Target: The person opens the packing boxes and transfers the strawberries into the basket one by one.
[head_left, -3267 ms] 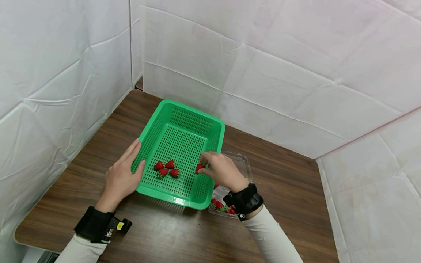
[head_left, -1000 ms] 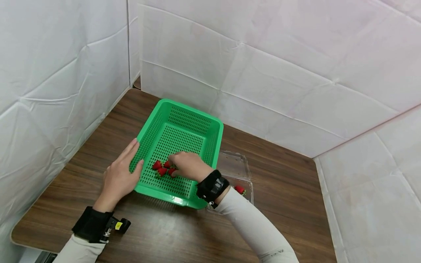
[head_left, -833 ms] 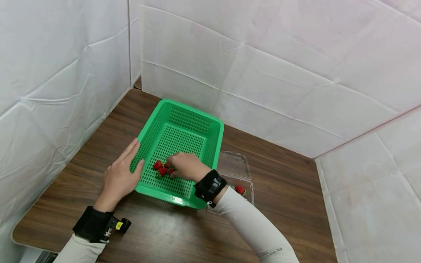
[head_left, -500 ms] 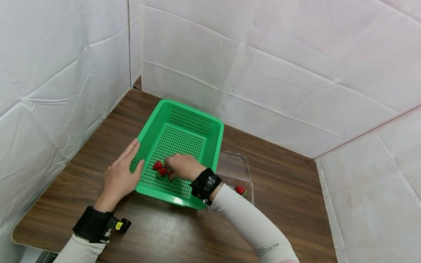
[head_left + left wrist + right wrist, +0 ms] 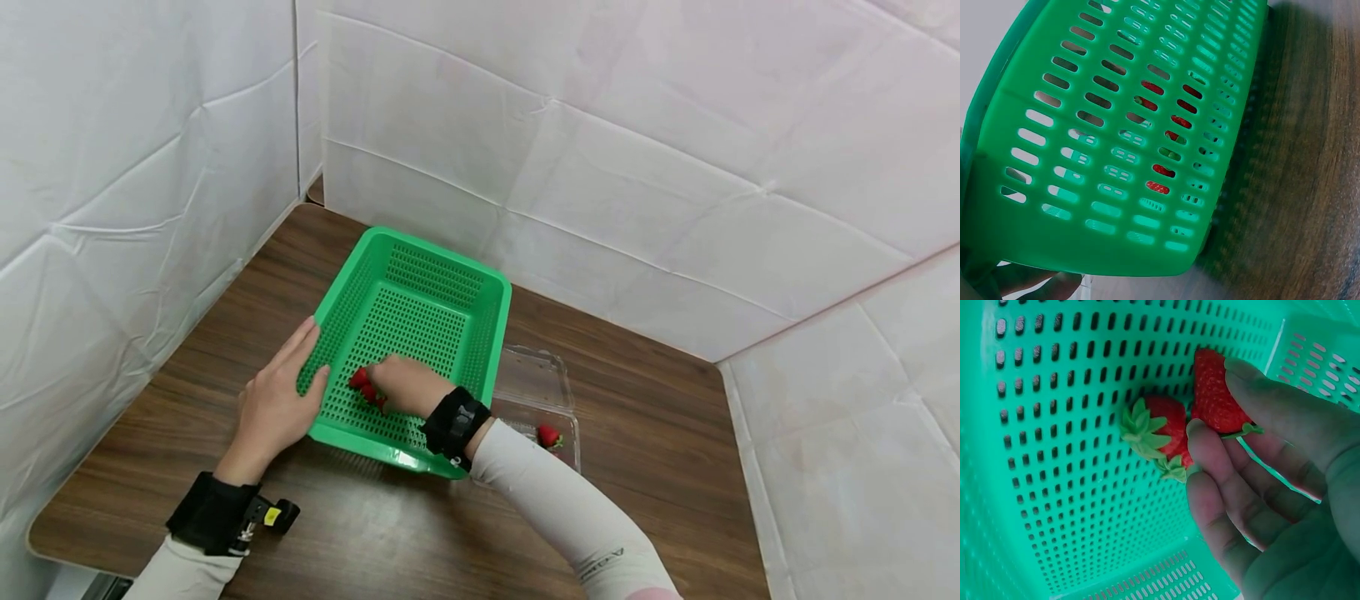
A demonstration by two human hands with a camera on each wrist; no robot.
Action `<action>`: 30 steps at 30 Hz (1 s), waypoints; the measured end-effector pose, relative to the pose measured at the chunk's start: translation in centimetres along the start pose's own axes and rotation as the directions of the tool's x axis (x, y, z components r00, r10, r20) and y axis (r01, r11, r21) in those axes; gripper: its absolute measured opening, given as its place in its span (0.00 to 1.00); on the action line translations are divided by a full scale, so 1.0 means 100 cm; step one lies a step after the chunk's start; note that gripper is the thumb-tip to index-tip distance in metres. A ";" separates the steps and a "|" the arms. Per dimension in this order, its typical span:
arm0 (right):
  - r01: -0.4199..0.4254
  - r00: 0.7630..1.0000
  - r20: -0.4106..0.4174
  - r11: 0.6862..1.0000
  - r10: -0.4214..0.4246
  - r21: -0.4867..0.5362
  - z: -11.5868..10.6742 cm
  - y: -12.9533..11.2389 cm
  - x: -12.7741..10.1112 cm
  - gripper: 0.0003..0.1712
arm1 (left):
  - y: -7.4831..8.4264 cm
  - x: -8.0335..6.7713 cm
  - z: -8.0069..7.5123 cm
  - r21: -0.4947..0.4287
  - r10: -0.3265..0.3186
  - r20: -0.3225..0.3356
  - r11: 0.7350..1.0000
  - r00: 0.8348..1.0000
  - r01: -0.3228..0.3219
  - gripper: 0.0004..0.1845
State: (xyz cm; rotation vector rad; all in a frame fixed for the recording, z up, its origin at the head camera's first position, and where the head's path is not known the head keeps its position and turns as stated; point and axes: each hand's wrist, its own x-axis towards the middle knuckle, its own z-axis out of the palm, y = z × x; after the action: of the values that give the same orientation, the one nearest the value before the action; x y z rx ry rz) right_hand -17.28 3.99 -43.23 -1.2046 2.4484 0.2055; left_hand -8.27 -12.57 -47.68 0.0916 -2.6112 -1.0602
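A green perforated basket (image 5: 442, 283) stands on the wooden table. My left hand (image 5: 276, 402) lies with straight fingers along its left outer wall, thumb over the rim; its fingers (image 5: 1035, 284) show below the basket (image 5: 1104, 231) in the left wrist view. My right hand (image 5: 401, 385) reaches inside, low over the strawberries (image 5: 361, 378). In the right wrist view, thumb and a finger of that hand (image 5: 1260, 506) pinch one strawberry (image 5: 1210, 394) at its leafy end. A second strawberry (image 5: 1163, 425) lies against it on the basket floor (image 5: 1054, 456). Red fruit (image 5: 1159, 186) shows through the slots.
A clear plastic clamshell (image 5: 534, 385) lies open to the right of the basket, with one strawberry (image 5: 548, 435) left in its near half. White padded walls close in the table at the back, left and right. The table's near edge (image 5: 82, 560) is at lower left.
My right hand has slid leftward across the basket floor into the cluster of strawberries, covering more of them. The left hand and the basket have stayed put.
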 end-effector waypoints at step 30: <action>0.021 0.997 -0.079 0.997 -0.015 0.070 -0.003 0.003 -0.012 0.16 | 0.001 0.000 0.000 -0.008 0.010 -0.001 1.000 1.000 -0.010 0.31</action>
State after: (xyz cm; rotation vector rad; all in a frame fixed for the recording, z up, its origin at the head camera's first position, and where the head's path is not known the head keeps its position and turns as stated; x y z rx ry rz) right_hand -16.90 4.96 -42.43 -1.2249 2.4882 0.0665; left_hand -8.28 -12.53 -47.60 0.0770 -2.6038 -1.0665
